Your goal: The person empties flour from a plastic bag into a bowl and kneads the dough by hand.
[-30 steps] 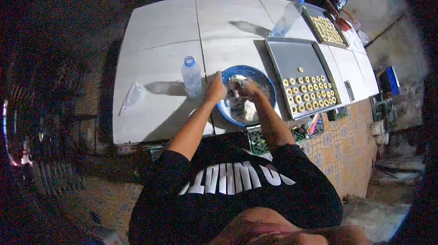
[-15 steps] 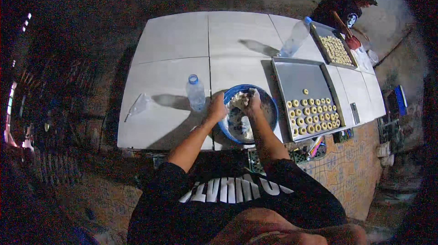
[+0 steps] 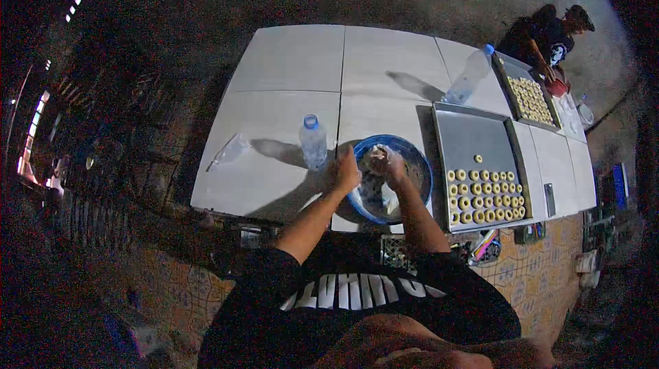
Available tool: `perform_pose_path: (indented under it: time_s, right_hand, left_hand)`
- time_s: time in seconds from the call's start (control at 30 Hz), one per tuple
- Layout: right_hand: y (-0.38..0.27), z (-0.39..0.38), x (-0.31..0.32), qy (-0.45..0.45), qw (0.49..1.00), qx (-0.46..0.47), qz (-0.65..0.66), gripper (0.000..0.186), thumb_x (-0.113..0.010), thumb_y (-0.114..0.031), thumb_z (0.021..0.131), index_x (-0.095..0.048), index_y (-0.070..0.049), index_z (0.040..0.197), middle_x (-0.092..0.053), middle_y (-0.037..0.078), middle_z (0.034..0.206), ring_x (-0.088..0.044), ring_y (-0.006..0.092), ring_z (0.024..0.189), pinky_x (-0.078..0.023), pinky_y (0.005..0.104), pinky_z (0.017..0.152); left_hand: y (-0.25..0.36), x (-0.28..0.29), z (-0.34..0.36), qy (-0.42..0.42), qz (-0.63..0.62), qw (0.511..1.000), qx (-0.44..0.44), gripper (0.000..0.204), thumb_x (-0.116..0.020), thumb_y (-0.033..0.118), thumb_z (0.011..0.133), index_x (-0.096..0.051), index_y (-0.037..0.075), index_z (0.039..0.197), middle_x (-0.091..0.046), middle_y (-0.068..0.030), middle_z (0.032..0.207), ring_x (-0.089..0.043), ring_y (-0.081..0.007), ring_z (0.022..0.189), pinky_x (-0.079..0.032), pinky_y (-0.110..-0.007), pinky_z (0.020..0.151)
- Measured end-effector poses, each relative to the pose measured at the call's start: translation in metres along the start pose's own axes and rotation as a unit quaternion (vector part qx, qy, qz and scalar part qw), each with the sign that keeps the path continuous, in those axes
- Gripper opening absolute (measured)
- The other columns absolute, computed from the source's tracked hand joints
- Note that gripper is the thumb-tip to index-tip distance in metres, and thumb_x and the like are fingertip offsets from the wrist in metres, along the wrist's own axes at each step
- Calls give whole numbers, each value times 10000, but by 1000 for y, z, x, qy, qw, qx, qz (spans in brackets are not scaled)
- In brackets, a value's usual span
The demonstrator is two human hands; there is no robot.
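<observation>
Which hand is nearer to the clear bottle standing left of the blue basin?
Left. The left hand is at the left rim of the blue basin, just right of the clear bottle; the right hand is farther right, inside the basin.

Left grip (image 3: pixel 348 173) curled near right grip (image 3: pixel 393 168)

The bench (image 3: pixel 295 60) has a pale top of large square tiles with dark seams. Directly on it, near the front edge, sits a round blue basin (image 3: pixel 374 212). To its left stand an open clear bottle (image 3: pixel 313 146) and, farther left, a crumpled plastic bag (image 3: pixel 232 149). To its right lie a metal tray (image 3: pixel 473 134), a dark flat phone-like object (image 3: pixel 549 199), a second tray (image 3: pixel 511 68) and a blue-capped bottle (image 3: pixel 470 81).
</observation>
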State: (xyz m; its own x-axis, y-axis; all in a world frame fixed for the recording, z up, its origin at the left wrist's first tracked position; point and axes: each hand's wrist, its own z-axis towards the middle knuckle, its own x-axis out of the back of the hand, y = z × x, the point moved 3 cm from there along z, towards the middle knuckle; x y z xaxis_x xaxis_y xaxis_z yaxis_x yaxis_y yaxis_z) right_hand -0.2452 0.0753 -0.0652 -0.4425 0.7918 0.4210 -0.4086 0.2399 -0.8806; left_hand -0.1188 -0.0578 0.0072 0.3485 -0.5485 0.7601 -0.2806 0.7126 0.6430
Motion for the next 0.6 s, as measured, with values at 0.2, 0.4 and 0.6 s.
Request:
perform_pose_path:
  time_s: [0.2,0.4,0.6]
  right_hand:
    - [-82,-48,26,54,980,-106,-159,719,-693,-379,786,-376,-59,1346,-473,246,1247,-509,375,1126,-449,468,894]
    - [-37,-36,12,-68,927,-81,-361,882,-636,-572,776,-307,-38,1397,-397,305,1340,-398,464,1231,-347,548,995]
    - [-38,-12,-45,15,901,-126,-414,564,-582,-299,818,-435,-157,1344,-438,212,1319,-403,469,1206,-395,591,912]
  left_hand:
    - [-41,-15,-6,60,17,998,23,803,-650,-18,676,-288,-26,1393,-581,-315,1057,-593,-449,953,-485,-473,807]
    - [-29,-21,-7,120,54,991,37,801,-622,-35,683,-279,-10,1406,-564,-309,1110,-566,-431,1026,-457,-463,868]
    - [-54,-17,-17,106,-20,992,61,780,-612,-7,707,-281,2,1413,-521,-300,1181,-512,-441,1096,-394,-461,975]
